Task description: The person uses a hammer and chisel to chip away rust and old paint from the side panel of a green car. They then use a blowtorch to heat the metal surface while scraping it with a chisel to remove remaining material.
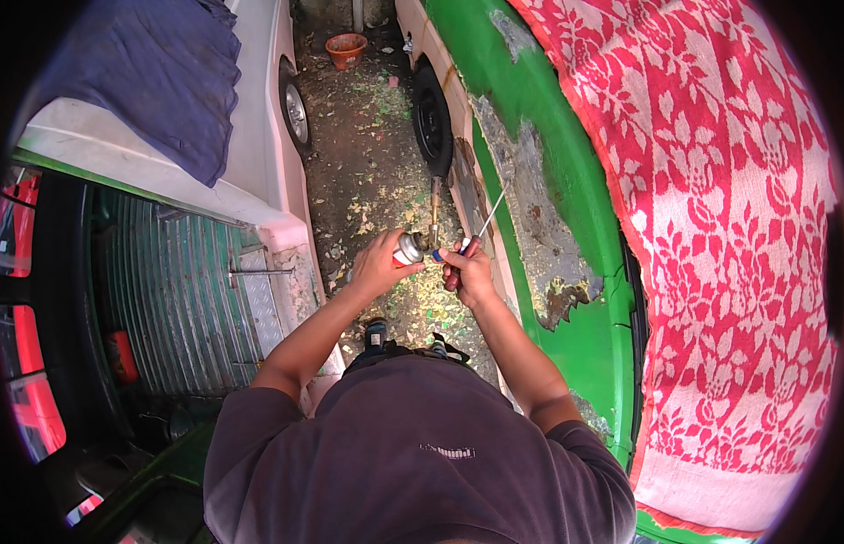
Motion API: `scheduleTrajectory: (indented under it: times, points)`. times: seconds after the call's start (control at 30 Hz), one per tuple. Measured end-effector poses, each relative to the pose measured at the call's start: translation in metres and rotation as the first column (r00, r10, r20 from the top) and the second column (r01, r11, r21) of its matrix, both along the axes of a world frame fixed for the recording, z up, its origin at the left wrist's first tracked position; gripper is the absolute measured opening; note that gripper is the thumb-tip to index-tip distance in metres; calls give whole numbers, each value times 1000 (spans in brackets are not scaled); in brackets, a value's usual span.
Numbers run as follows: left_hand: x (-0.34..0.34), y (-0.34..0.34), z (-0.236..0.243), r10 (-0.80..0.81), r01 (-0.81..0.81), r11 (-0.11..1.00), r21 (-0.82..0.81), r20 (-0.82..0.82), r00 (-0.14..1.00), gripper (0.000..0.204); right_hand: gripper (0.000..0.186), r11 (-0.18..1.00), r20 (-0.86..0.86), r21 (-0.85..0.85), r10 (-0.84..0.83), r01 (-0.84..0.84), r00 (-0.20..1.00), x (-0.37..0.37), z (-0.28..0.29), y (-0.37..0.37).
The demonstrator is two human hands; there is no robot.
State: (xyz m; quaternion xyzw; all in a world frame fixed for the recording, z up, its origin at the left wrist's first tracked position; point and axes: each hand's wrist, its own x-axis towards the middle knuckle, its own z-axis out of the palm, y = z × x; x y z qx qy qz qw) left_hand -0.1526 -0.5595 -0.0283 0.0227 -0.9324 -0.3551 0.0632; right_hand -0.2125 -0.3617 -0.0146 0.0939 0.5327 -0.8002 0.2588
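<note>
In front of me, my left hand (378,265) grips a silver-topped gas canister (408,247), held sideways. A brass-coloured torch nozzle (436,207) rises from its fitting and points away from me. My right hand (469,275) is closed around a red-handled tool (468,247) with a long, thin metal shaft, and its thumb is at the torch's blue knob (437,257). To the right of the tool runs a green vehicle panel (549,354) with peeling paint and exposed grey patches.
A white vehicle (259,109) with a blue cloth (150,82) and open ribbed-floor doorway (168,290) flanks me on the left. On the right lie a pink patterned cloth (730,272) and black wheel (426,118). An orange pot (345,54) stands on leaf-strewn ground (354,181) between vehicles.
</note>
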Motion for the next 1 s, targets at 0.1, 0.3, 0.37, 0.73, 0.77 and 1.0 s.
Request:
scheduleTrajectory:
  times: [0.1, 0.3, 0.37, 0.73, 0.77, 1.0]
  points:
    - [0, 0, 0, 0, 0, 1000, 24, 3, 1000, 83, 28, 986, 198, -165, 47, -14, 979, 0, 0, 4]
    - [-1, 0, -1, -7, 7, 996, 88, 7, 1000, 84, 19, 947, 378, -319, 85, 44, 922, 3, -4, 3]
    - [-1, -2, -7, -2, 6, 996, 93, -39, 999, 84, 16, 960, 363, -279, 93, 13, 927, 2, -1, 2]
    - [-1, -1, 2, -16, 15, 999, 44, 17, 1000, 83, 23, 982, 234, -127, 170, -143, 957, -6, 14, 7]
    - [-1, 0, 3, -15, 14, 999, 47, 20, 1000, 82, 25, 986, 213, -97, 153, -135, 965, -5, 14, 6]
    - [-2, -2, 0, -23, 23, 999, 23, -11, 1000, 81, 28, 994, 143, -17, 109, -107, 984, -4, 16, 4]
